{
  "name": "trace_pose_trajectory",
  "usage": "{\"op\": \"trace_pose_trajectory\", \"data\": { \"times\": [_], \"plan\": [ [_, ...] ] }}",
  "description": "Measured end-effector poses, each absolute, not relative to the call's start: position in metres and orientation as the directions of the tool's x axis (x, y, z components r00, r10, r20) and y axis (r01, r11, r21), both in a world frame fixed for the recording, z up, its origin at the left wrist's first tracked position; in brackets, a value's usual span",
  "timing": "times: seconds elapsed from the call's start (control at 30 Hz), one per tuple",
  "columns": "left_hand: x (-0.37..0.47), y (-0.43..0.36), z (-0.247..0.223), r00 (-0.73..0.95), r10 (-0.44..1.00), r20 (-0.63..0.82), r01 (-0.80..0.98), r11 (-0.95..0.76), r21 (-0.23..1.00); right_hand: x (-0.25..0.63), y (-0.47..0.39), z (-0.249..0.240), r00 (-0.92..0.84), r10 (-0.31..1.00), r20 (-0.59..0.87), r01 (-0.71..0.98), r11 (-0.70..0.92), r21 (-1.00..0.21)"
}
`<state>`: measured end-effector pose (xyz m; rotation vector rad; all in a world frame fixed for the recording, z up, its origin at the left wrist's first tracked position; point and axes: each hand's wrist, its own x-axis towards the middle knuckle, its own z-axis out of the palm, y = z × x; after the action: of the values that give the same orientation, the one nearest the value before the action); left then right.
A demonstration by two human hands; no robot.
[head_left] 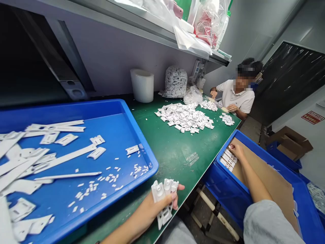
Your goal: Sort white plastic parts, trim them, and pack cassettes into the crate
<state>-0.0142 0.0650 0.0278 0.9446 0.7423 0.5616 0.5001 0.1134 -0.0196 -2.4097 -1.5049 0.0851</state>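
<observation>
My left hand (166, 203) is closed around several white moulded plastic pieces (159, 191), fanned side by side over the green table's front edge. My right hand (236, 151) reaches into a blue bin (230, 137) on the right. Its fingers are pinched on a white plastic piece at the upper end of a row of similar pieces (228, 160). That row lies on a brown cardboard sheet (266, 183) inside the bin. The fingers partly cover the piece they hold.
A blue tray (149, 149) at left holds white strips, pieces and small scraps. On the green table (167, 152) are a pile of white pieces (188, 117), a filled clear bag (175, 82) and a white container (142, 86). A co-worker (238, 96) sits at the far end. A shelf (152, 32) overhangs.
</observation>
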Motion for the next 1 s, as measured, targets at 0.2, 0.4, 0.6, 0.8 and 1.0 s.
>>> {"op": "trace_pose_trajectory", "data": {
  "times": [0.2,0.4,0.6,0.8,1.0],
  "plan": [
    [-0.013,0.069,0.027,0.637,0.727,-0.255,-0.101,0.406,0.908,0.516,0.115,-0.041,0.440,0.897,-0.044,0.834,-0.426,-0.350],
    [-0.013,0.072,0.017,0.629,0.732,-0.262,-0.075,0.393,0.916,0.509,0.115,-0.026,0.453,0.891,0.013,0.778,-0.389,-0.494],
    [-0.009,0.072,0.019,0.560,0.725,-0.400,-0.114,0.545,0.830,0.453,0.101,0.021,0.525,0.797,0.298,0.711,-0.218,-0.669],
    [-0.004,0.068,0.025,0.551,0.753,-0.360,-0.223,0.548,0.806,0.267,0.053,0.037,0.145,0.972,0.186,0.573,0.071,-0.816],
    [-0.005,0.069,0.023,0.528,0.794,-0.300,-0.298,0.504,0.810,0.160,0.043,0.020,-0.138,0.980,0.145,0.300,0.181,-0.937]
  ]
}}
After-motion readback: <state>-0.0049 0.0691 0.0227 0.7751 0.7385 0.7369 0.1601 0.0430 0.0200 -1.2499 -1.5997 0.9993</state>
